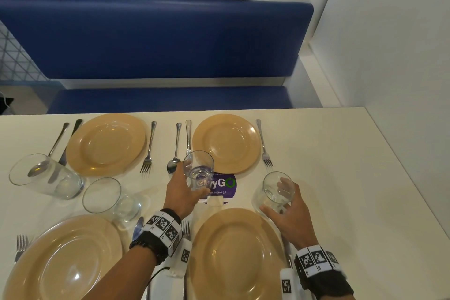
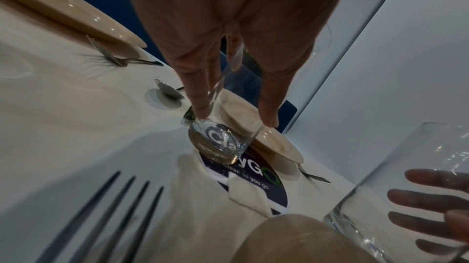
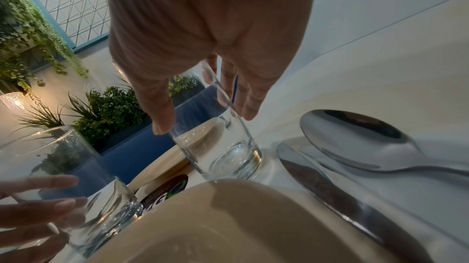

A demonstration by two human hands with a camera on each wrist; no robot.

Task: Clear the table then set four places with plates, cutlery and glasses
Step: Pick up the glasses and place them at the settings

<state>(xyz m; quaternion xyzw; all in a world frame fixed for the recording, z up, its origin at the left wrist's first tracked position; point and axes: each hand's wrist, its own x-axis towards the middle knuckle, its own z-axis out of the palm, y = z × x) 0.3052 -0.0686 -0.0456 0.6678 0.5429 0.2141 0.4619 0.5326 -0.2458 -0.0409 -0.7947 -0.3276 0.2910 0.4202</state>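
The white counter [image 1: 328, 153] carries four tan plates with cutlery beside each — two glasses already stand at its left side. The left hand [image 1: 181, 192] holds a glass [image 1: 199, 170] upright, lifted over the purple sticker [image 1: 222, 186], fingers wrapped round it. The right hand [image 1: 289, 212] grips another glass [image 1: 276, 190], its base on the counter just beyond the near right plate [image 1: 237, 253].

on the round purple sticker [image 2: 256, 179] stuck to the table you can read "clean as you go" under larger letters ending in "ygo" — the glass [image 2: 223, 143] held over it hides the start, showing "cla" through its base.
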